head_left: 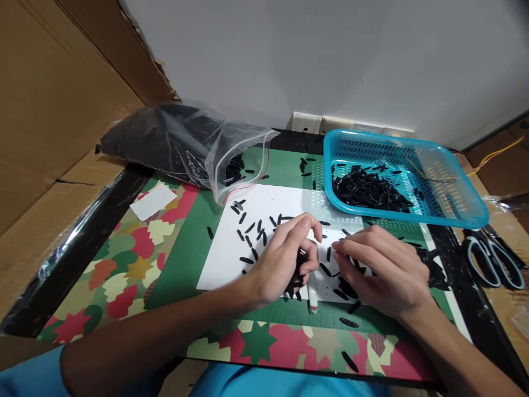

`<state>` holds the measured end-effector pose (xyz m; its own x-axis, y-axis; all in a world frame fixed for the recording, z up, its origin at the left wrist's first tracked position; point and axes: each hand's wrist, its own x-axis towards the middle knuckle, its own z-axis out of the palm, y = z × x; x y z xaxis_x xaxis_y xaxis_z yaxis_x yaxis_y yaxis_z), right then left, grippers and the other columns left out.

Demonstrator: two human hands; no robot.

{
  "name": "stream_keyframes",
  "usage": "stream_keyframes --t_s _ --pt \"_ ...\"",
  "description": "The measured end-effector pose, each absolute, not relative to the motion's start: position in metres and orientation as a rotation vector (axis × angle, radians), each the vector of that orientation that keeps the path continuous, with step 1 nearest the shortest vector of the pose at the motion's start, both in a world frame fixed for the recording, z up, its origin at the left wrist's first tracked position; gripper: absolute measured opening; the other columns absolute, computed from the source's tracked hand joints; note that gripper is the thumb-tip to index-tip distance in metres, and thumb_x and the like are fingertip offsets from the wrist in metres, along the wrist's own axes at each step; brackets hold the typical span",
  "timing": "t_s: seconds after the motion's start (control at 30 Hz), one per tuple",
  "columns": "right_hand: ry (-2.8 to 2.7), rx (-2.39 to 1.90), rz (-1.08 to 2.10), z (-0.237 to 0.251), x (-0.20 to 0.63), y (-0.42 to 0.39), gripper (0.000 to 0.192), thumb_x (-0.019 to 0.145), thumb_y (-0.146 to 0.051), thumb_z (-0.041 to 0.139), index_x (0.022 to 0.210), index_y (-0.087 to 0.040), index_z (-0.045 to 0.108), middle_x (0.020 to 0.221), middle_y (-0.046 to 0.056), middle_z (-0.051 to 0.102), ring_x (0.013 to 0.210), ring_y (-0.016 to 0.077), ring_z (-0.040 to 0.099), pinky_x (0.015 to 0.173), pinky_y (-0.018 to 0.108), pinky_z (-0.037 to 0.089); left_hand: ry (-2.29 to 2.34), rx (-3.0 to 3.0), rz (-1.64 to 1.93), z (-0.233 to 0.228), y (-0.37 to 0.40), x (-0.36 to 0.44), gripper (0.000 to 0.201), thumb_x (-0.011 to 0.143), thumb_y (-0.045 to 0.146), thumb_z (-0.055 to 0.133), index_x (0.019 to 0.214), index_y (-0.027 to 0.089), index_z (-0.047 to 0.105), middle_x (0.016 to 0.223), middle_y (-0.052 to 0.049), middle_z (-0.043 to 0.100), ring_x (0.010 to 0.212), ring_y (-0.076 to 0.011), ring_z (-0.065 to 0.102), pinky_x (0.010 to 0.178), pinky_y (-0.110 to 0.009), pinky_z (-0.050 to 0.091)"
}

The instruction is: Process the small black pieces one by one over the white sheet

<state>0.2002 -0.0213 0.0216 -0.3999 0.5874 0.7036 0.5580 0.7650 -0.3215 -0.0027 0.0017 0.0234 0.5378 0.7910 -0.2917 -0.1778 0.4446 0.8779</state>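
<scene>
I take the white sheet [273, 220] in the middle of the worktop [173, 259] as my reference. My left hand [285, 259] sits over the near edge of the sheet, fingers curled into a closed grip around a bunch of small black pieces [298, 275], with a thin white strip [312, 295] standing out below the fist and reaching just past the sheet's near edge. My right hand [384, 270] rests over the sheet's near right corner, palm down, its fingertips drawn together toward the left hand; they lie right by a loose black piece, but I cannot tell whether they pinch it. More loose black pieces [248, 229] are scattered over the sheet, mostly on its far left part, and a few lie off it on the patterned mat beyond its near edge.

Past the sheet's far right corner stands a blue plastic basket [463, 204] holding a heap of the same black pieces. Past the far left corner lies a clear zip bag [231, 149], its open mouth facing the sheet and black pieces inside. Well to the left of the sheet is a small white paper scrap [152, 201]. To the right of the sheet, beyond the basket's near corner, lie scissors [491, 262].
</scene>
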Motion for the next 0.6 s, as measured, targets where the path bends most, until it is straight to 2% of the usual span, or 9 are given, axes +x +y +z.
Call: stream_keyframes --t_s 0.17,0.37,0.5,0.6 --pt "-2.183 -0.859 0.328 0.018 0.188 -0.028 0.011 0.101 -0.015 0.070 0.111 -0.016 0.073 0.086 0.006 0.076 0.072 0.0169 0.068 0.063 0.030 0.052 0.873 1.164 0.631 0.023 -0.005 -0.005 0.049 0.107 0.070 0.037 0.115 0.025 0.054 0.065 0.008 0.047 0.053 -0.0100 0.045 0.050 -0.018 0.042" --pt "-2.038 -1.004 0.850 0.025 0.182 -0.029 0.014 0.104 -0.013 0.064 0.094 -0.019 0.072 0.083 0.001 0.073 0.071 0.0121 0.068 0.068 0.024 0.054 0.875 1.180 0.546 0.024 -0.007 -0.009 0.053 0.106 0.075 0.033 0.120 0.027 0.051 0.062 0.008 0.045 0.052 -0.0122 0.045 0.046 -0.019 0.040" --pt "-1.961 -1.032 0.808 0.029 0.182 -0.030 0.010 0.100 -0.011 0.068 0.095 -0.019 0.073 0.077 -0.001 0.073 0.062 0.0104 0.065 0.060 0.021 0.053 0.832 1.139 0.609 0.024 -0.006 -0.007 0.046 0.108 0.069 0.036 0.116 0.027 0.054 0.064 0.008 0.047 0.051 -0.0095 0.045 0.047 -0.017 0.039" --pt "-1.892 -1.063 0.796 0.029 0.186 -0.029 0.009 0.098 -0.011 0.070 0.102 -0.019 0.072 0.076 -0.002 0.075 0.057 0.0090 0.067 0.056 0.018 0.054 0.777 1.061 0.650 0.023 -0.002 -0.004 0.041 0.109 0.063 0.043 0.104 0.024 0.055 0.061 0.010 0.044 0.047 -0.0074 0.042 0.047 -0.016 0.039"
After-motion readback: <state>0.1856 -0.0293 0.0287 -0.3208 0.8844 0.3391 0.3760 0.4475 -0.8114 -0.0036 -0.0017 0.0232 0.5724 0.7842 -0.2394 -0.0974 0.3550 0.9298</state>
